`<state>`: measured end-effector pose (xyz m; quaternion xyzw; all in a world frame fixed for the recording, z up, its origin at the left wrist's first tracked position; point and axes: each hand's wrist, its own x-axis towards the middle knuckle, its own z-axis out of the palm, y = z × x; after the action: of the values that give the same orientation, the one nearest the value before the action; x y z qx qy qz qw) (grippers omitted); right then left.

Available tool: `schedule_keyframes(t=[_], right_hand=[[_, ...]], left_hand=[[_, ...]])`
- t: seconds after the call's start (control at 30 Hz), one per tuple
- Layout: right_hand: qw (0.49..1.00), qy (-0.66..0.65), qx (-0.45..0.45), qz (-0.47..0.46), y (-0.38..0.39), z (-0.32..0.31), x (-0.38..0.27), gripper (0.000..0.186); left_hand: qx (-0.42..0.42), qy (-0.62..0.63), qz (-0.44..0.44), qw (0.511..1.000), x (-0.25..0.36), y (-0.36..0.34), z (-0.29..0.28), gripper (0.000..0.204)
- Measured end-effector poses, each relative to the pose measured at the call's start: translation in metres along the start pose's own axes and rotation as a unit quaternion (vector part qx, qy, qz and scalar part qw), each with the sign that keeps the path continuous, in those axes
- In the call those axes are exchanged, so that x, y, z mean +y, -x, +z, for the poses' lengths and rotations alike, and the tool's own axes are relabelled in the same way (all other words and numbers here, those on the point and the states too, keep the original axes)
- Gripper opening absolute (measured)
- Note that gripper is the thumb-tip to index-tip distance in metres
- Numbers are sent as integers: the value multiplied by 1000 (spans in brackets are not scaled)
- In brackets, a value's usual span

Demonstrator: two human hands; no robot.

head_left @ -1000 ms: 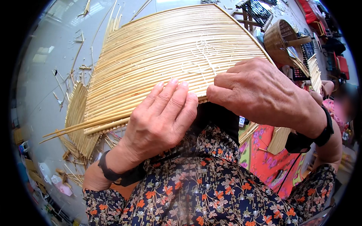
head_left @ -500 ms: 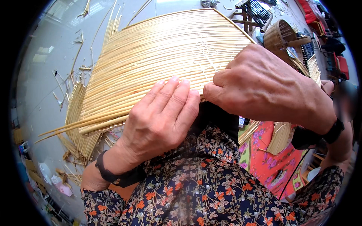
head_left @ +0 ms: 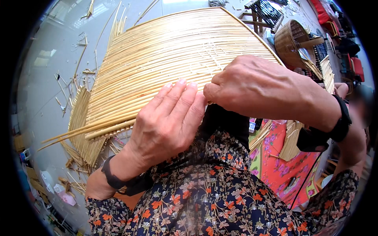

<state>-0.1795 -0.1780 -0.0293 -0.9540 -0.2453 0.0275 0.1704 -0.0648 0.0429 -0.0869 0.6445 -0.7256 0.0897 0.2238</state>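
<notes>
A mat of straw-coloured reed stalks (head_left: 157, 59), bound side by side, lies tilted across my lap. My left hand (head_left: 167, 124) rests on its near edge, fingers laid flat and close together over the stalks, thumb hidden. Two longer stalks (head_left: 65, 135) run out from under that hand past the mat's left side. Beside it my right hand (head_left: 244, 88) is closed in a pinch at the near edge, its fingertips mostly hidden behind the knuckles. Loose white thread (head_left: 212, 55) lies in loops on the mat and runs to the right hand.
A smaller bundle of reeds (head_left: 78, 114) leans at the left, with reed scraps strewn over the pale floor (head_left: 43, 94). A wooden bucket (head_left: 289, 43) stands at the far right. Lower right, reed pieces (head_left: 291, 143) lie on a red flowered cloth (head_left: 271, 157).
My right hand has moved left and slightly downward, so it now touches the left fingertips. The mat has shifted slightly; my left hand has barely moved.
</notes>
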Motion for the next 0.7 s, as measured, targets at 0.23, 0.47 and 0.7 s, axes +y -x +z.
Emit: schedule_keyframes(t=[0.23, 0.47, 0.7], right_hand=[[976, 155, 7, 156, -7, 8, -29, 11], [988, 50, -3, 144, -4, 25, -15, 13], [972, 11, 149, 184, 6, 17, -27, 18]], left_hand=[[7, -21, 6, 1000, -11, -9, -1, 26], [1, -2, 8, 1000, -11, -6, 2, 30], [-5, -17, -11, 1000, -14, -4, 0, 31]])
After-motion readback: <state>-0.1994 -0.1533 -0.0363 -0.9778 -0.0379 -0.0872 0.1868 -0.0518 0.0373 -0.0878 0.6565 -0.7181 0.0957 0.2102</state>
